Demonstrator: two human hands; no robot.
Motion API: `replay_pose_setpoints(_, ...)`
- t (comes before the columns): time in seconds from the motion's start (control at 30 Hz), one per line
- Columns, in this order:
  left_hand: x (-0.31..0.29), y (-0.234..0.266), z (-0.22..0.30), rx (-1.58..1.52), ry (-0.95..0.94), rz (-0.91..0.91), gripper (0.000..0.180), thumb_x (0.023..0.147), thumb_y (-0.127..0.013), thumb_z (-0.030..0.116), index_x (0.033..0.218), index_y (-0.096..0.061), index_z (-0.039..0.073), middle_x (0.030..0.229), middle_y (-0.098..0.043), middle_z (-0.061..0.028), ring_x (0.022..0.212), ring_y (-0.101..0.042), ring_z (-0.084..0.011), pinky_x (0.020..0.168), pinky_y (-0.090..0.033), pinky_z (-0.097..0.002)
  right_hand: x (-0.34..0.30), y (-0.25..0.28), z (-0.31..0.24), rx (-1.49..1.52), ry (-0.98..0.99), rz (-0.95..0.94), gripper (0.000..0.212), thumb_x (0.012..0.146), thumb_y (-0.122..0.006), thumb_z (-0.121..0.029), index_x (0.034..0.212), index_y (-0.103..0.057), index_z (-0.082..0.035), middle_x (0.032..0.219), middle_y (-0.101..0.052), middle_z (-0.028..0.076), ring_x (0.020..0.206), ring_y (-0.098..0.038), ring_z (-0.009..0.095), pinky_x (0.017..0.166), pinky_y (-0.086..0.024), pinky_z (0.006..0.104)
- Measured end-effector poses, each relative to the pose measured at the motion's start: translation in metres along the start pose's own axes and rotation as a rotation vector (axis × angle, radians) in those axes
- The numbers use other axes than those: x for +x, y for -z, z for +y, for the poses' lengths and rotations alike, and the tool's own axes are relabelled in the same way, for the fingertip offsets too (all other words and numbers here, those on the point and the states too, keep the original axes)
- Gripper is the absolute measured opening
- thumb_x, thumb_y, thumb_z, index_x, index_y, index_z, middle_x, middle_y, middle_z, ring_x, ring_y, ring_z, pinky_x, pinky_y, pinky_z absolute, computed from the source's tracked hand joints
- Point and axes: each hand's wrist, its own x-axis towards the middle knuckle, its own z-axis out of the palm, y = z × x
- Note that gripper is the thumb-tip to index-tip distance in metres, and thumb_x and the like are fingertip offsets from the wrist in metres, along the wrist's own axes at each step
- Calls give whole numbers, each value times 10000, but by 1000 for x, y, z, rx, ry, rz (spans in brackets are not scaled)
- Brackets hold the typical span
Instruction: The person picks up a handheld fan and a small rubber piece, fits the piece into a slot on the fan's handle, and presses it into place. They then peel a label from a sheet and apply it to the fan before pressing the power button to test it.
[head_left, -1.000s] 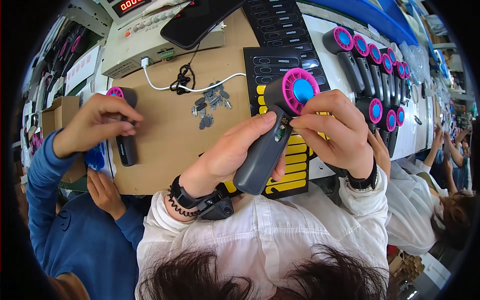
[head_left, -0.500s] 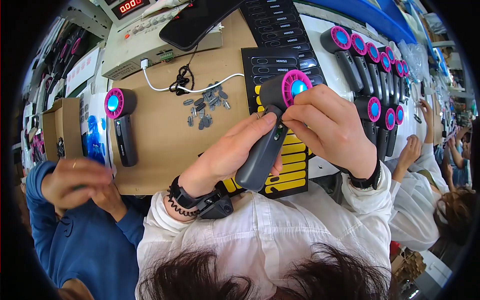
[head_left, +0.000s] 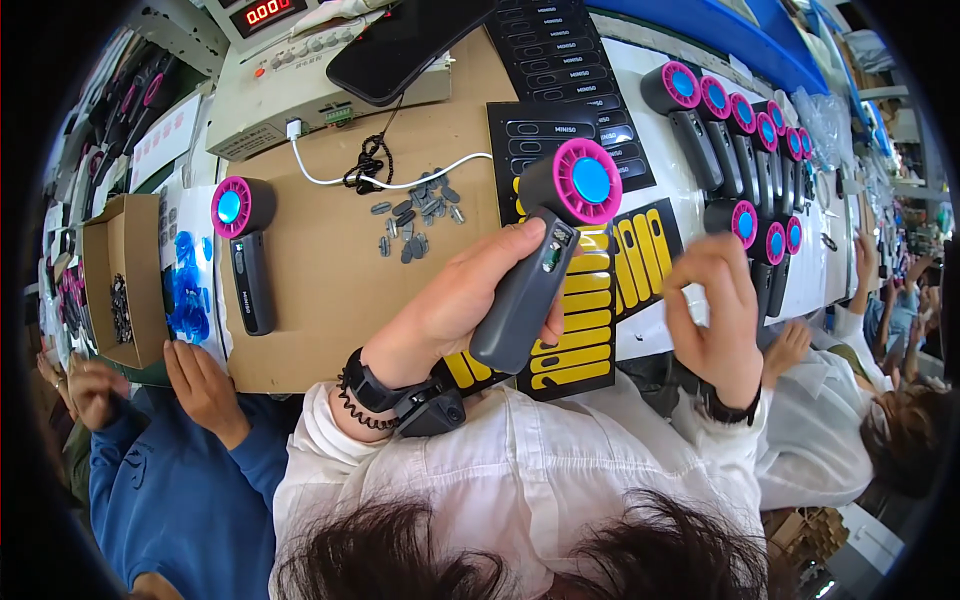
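My left hand [head_left: 480, 275] is wrapped round the dark grey handle of a handheld fan [head_left: 525, 300]. The fan's round head has a magenta ring and a blue centre, and it tilts up to the right. Near the top of the handle an oval slot [head_left: 553, 254] shows a bit of green inside. To the right of the fan, and apart from it, my right hand [head_left: 715, 310] is raised with thumb and forefinger curled together in a pinch. Whatever may be between those fingertips is too small to make out.
Under the fan lie black sheets with yellow strips [head_left: 585, 345]. Small grey pieces [head_left: 425, 215] lie on the brown board, near a white cable [head_left: 330, 180]. Another fan [head_left: 250, 280] lies left; several stand right [head_left: 740, 150]. Co-workers' hands [head_left: 205, 385] are close on both sides.
My right hand has drawn back to the right, off the fan. The fan's face has turned more toward view, showing the slot. The left co-worker's hands have shifted.
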Motion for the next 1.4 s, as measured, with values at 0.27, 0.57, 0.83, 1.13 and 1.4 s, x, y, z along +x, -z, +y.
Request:
replay_pose_setpoints(0.27, 2, 11, 8, -74, -15, -17, 464, 932, -353, 400, 1094, -491, -12, 721, -596, -124, 623, -612, -199, 608, -508, -288, -121, 21, -2, 255, -809, -488, 83, 693, -549, 45, 760, -528, 1, 780, -552, 110, 700, -544, 230, 631, -420, 297)
replay_pose_setpoints(0.57, 6, 19, 5, -154, -229, 230, 429, 930, -364, 379, 1067, -496, -5, 765, -611, -111, 687, -606, -186, 677, -495, -290, -166, 17, 2, -62, -691, -552, 357, 678, -604, -33, 1031, -549, -40, 734, -596, 94, 576, -579, 198, 541, -449, 296)
replay_pose_setpoints(0.83, -6, 26, -1, -48, -208, 184, 388, 930, -375, 374, 954, -519, 14, 781, -621, -98, 733, -607, -171, 675, -483, -266, -89, 31, -23, 127, -699, -221, 176, 698, -588, 11, 873, -577, 17, 696, -562, 100, 603, -569, 177, 555, -435, 302)
replay_pose_setpoints(1.13, -48, 21, 35, -52, -404, 228, 483, 928, -330, 394, 1089, -501, -28, 784, -601, -93, 746, -602, -196, 716, -464, -294, 25, -21, -20, 88, -103, -402, 90, 748, -590, -1, 835, -586, 21, 732, -562, 136, 649, -555, 305, 569, -437, 327)
replay_pose_setpoints(1.4, -59, 57, 39, -2, -517, 298, 518, 921, -315, 399, 1126, -483, -46, 788, -582, -104, 727, -588, -218, 705, -458, -307, 77, -101, -11, 175, 29, -351, 216, 731, -636, -69, 921, -556, -4, 814, -541, 127, 733, -562, 306, 641, -461, 346)
